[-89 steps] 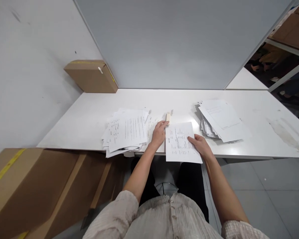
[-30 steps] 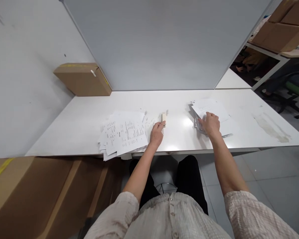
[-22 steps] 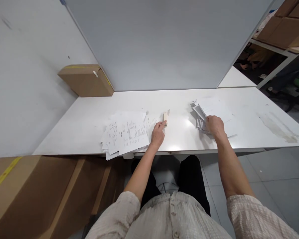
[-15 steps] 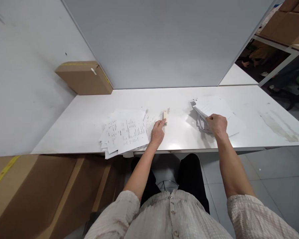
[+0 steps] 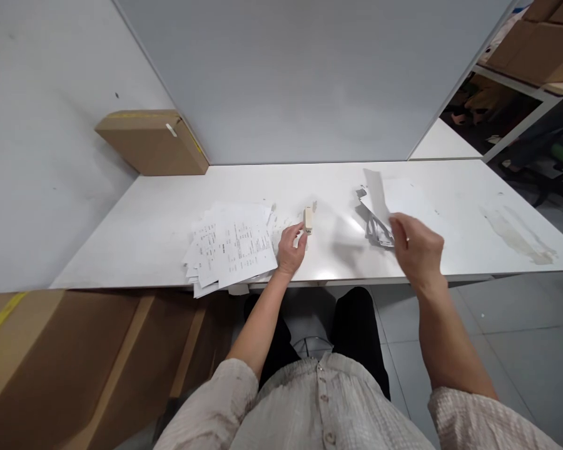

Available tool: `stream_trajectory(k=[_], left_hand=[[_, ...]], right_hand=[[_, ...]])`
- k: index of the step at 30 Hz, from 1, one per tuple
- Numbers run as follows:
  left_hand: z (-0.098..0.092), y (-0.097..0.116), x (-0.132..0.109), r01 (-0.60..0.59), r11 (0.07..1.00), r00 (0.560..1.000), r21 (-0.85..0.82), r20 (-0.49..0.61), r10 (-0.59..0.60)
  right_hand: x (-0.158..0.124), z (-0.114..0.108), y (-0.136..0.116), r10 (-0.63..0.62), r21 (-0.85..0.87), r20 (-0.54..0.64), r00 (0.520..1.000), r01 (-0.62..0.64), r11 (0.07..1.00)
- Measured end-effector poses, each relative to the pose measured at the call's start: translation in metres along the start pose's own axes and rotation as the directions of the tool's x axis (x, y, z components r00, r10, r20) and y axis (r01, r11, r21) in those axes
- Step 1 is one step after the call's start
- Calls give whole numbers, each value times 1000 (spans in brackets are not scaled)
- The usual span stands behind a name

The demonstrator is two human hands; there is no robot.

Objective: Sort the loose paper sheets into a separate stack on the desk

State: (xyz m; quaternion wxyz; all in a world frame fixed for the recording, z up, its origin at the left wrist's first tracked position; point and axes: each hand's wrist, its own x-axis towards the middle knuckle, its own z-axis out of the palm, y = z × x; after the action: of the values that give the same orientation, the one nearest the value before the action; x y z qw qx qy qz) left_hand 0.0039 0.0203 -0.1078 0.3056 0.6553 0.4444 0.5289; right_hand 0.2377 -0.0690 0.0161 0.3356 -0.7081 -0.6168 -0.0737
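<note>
Held up by a pinch of my right hand (image 5: 417,247) is a sheet of paper (image 5: 378,194), its far end raised above the right paper stack (image 5: 401,194). A small cream stapler (image 5: 308,220) lies upright in the middle of the white table. My left hand (image 5: 291,250) rests just to the near left of the stapler, thumb and fingers apart, with nothing visible between them. Left of that hand lies a loose, fanned pile of printed sheets (image 5: 234,247), some jutting past the table's front edge.
A cardboard box (image 5: 154,144) stands at the table's back left, against the wall. Larger cardboard boxes (image 5: 65,350) stand below the table at left. A grey panel (image 5: 309,81) closes off the back. Small scraps and a smudge (image 5: 520,240) mark the white tabletop (image 5: 328,262).
My right hand has risen toward me and lifted the sheet off the right stack. My left hand has drawn back from the stapler and its fingers have spread.
</note>
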Motion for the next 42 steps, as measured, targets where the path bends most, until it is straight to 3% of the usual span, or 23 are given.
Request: stream_trajectory(k=[2,5,8,11,13,15,16,18,20,22,26,28,30,32,33,35,36,38,40,42], left_hand=[[-2,7,-4,120,958,991,-262,81,-102],[-5,14,-13,367,722,929,-586,267,-256],[-8,15,-19,542,494,835,-680,370,-407],[-11,13,-21,588,402,787,-702,383,-483],[-12,14,-20,596,393,784,-700,401,-474],[-11,17,-19,599,409,788,-688,415,-455],[-11,18,-19,599,418,789,-683,415,-453],[-11,22,-18,596,426,789,-681,397,-468],[-10,25,-18,592,418,786,-689,379,-488],[-10,25,-18,585,413,787,-698,366,-497],[-8,21,-18,558,439,802,-705,322,-502],[-6,19,-19,543,457,813,-704,306,-496],[-5,18,-19,539,467,820,-701,308,-482],[-5,18,-20,538,468,823,-701,318,-470],[-5,18,-20,538,465,825,-703,323,-465],[-6,18,-20,532,460,828,-711,322,-459],[-6,18,-20,531,457,828,-713,322,-460],[-6,18,-20,537,454,824,-711,325,-465],[-7,18,-21,539,457,824,-708,328,-463],[-6,17,-21,530,464,830,-709,324,-454]], right_hand=[[-19,-2,-21,-35,183,41,999,27,983],[-41,4,-39,1,437,128,992,-57,898],[-46,15,-33,70,551,284,956,-222,804],[-27,26,-2,143,478,392,909,-334,812],[-5,34,27,250,299,263,932,-325,897],[17,43,55,314,10,105,944,-317,948],[26,47,65,337,-121,101,936,-325,938],[39,54,79,383,-307,209,900,-312,899],[45,61,83,412,-408,341,845,-262,874],[46,67,81,417,-468,399,817,-210,859],[47,66,73,453,-535,395,799,-201,820],[46,50,63,436,-556,319,842,-206,805],[42,23,46,341,-516,171,924,-211,830],[32,-9,24,215,-353,-23,976,-210,912],[26,-22,13,181,-220,-123,976,-205,954],[12,-38,-4,233,120,-279,932,-207,971],[4,-38,-10,287,279,-272,919,-210,937],[-10,-21,-15,331,477,-90,939,-251,842],[-21,13,-12,279,483,154,948,-318,815],[-31,50,-7,242,397,276,930,-339,853]])
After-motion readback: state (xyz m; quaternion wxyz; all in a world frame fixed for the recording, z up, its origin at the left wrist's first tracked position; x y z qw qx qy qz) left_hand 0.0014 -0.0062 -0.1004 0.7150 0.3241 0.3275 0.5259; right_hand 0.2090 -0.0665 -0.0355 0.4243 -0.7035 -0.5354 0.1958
